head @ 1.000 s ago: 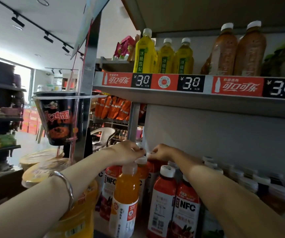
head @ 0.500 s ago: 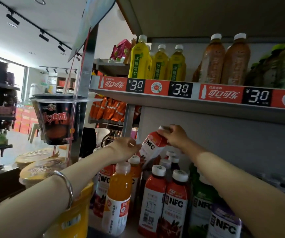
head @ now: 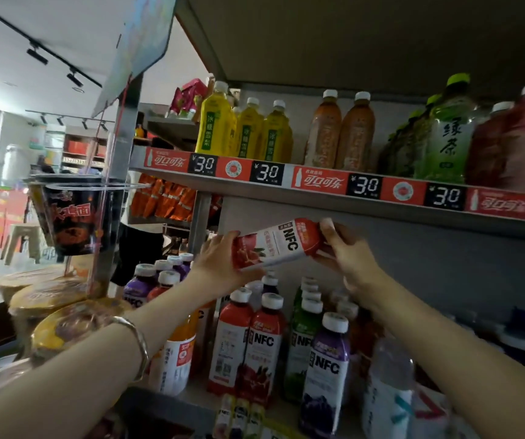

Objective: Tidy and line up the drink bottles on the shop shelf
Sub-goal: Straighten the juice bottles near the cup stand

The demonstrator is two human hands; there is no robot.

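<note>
A red NFC juice bottle (head: 278, 242) lies almost sideways in the air under the upper shelf, cap end to the right. My left hand (head: 220, 267) grips its bottom end and my right hand (head: 346, 251) grips its cap end. Below it, on the lower shelf (head: 159, 397), stand rows of upright NFC bottles: two red ones (head: 248, 346), a green one (head: 302, 350), a purple one (head: 327, 375) and an orange one (head: 175, 359). More purple bottles (head: 140, 283) stand further left behind my left arm.
The upper shelf (head: 286, 194) with red price strips carries yellow (head: 242, 131), amber (head: 340, 134) and green tea bottles (head: 444, 137). A black noodle cup (head: 74, 217) hangs at the left by the shelf post, with stacked noodle bowls (head: 49, 299) below. Water bottles (head: 387, 384) stand lower right.
The red NFC bottle came up out of the row and tipped from upright to nearly sideways. My left hand left the bottle caps and took hold of its bottom end.
</note>
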